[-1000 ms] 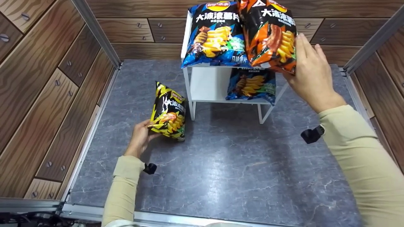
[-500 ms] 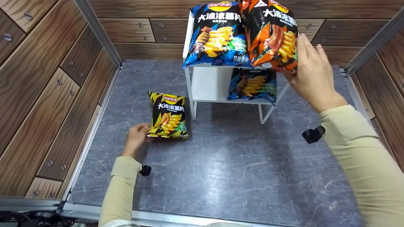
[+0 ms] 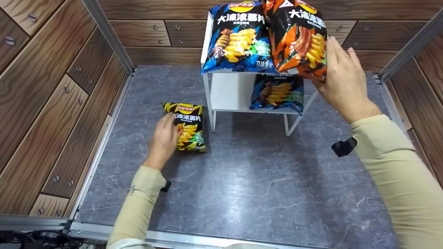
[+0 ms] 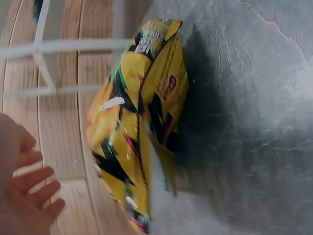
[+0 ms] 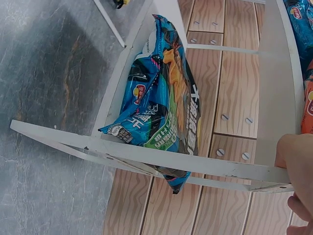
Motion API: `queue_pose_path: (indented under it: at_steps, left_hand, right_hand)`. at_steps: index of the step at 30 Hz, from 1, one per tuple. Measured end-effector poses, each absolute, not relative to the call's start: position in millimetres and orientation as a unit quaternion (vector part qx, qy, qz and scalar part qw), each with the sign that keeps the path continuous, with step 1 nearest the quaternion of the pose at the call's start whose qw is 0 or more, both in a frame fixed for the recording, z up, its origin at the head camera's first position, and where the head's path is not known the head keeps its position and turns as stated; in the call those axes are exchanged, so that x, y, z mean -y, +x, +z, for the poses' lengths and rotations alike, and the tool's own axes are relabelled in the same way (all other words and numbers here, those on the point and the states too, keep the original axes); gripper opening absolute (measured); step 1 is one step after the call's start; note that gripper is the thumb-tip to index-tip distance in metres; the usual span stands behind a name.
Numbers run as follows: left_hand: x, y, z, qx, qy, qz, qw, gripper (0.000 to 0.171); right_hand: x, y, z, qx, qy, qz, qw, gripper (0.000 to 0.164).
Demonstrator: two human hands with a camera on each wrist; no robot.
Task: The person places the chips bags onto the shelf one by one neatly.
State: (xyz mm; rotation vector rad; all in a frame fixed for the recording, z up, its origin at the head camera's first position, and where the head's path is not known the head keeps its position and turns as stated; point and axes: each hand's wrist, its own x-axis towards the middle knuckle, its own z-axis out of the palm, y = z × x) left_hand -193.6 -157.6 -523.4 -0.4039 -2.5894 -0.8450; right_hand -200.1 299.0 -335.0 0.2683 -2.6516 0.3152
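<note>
A yellow-and-black bag of potato chips (image 3: 192, 129) rests on the grey floor left of the white rack. Over its left side is my left hand (image 3: 162, 138); in the left wrist view the fingers (image 4: 41, 188) are loosely bent, with a gap between them and the bag. On the rack's top shelf, an orange-and-black chip bag (image 3: 297, 41) leans beside a blue-and-black one (image 3: 238, 38). My right hand (image 3: 346, 79) lies along the orange bag's right side with fairly straight fingers; its palm side is hidden in the head view.
The white two-tier rack (image 3: 228, 91) stands at the back centre. Another blue chip bag (image 5: 166, 98) lies on its lower shelf, a corner poking past the frame. Wood-patterned panels (image 3: 83, 86) and metal rails (image 3: 107, 34) enclose the floor (image 3: 242, 180).
My left hand tilted the yellow bag down flat on the floor, let go of its lower left corner, then moved up and right over its left side. The right hand stays put.
</note>
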Motion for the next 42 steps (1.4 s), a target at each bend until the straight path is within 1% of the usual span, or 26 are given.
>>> queue_pose_path:
  at_steps: [2, 4, 7, 9, 14, 16, 20, 27, 31, 34, 40, 42]
  left_hand:
    - [148, -193, -522, 0.921, -0.197, -0.266, 0.203, 0.047]
    - [139, -194, -524, 0.921, -0.242, -0.231, 0.196, 0.053]
    - [128, -196, -529, 0.935, -0.273, -0.164, 0.153, 0.066]
    - [124, -197, -535, 0.948, -0.271, -0.115, 0.124, 0.077]
    - [124, -200, -553, 0.973, -0.221, -0.022, 0.061, 0.106]
    - [125, -200, -559, 0.977, -0.207, -0.006, 0.044, 0.114]
    - [128, -201, -568, 0.980, -0.196, -0.001, 0.029, 0.124]
    - [133, -201, -583, 0.980, -0.196, -0.017, 0.019, 0.132]
    - [135, -202, -589, 0.981, -0.189, -0.018, 0.033, 0.133]
    - [137, -203, -591, 0.982, -0.181, -0.016, 0.051, 0.132]
    - [141, -204, -594, 0.982, -0.179, -0.028, 0.060, 0.126]
    - [142, -203, -596, 0.980, -0.181, -0.039, 0.075, 0.124]
  right_hand:
    - [-299, -200, -335, 0.962, 0.097, 0.115, 0.226, 0.092]
    - [-299, -200, -335, 0.962, 0.097, 0.116, 0.226, 0.091]
    - [-299, -201, -335, 0.963, 0.094, 0.115, 0.227, 0.092]
    - [-299, -201, -335, 0.962, 0.092, 0.115, 0.229, 0.092]
    - [-298, -200, -336, 0.962, 0.092, 0.116, 0.230, 0.095]
    - [-298, -200, -335, 0.962, 0.091, 0.117, 0.228, 0.094]
    - [-298, -199, -334, 0.963, 0.091, 0.120, 0.224, 0.093]
    - [-298, -200, -335, 0.962, 0.092, 0.121, 0.227, 0.092]
    - [-297, -200, -335, 0.963, 0.090, 0.122, 0.225, 0.092]
    - [-297, -201, -335, 0.963, 0.089, 0.123, 0.222, 0.092]
    - [-297, -200, -335, 0.963, 0.086, 0.124, 0.222, 0.093]
    - [-297, -200, -336, 0.962, 0.087, 0.124, 0.225, 0.094]
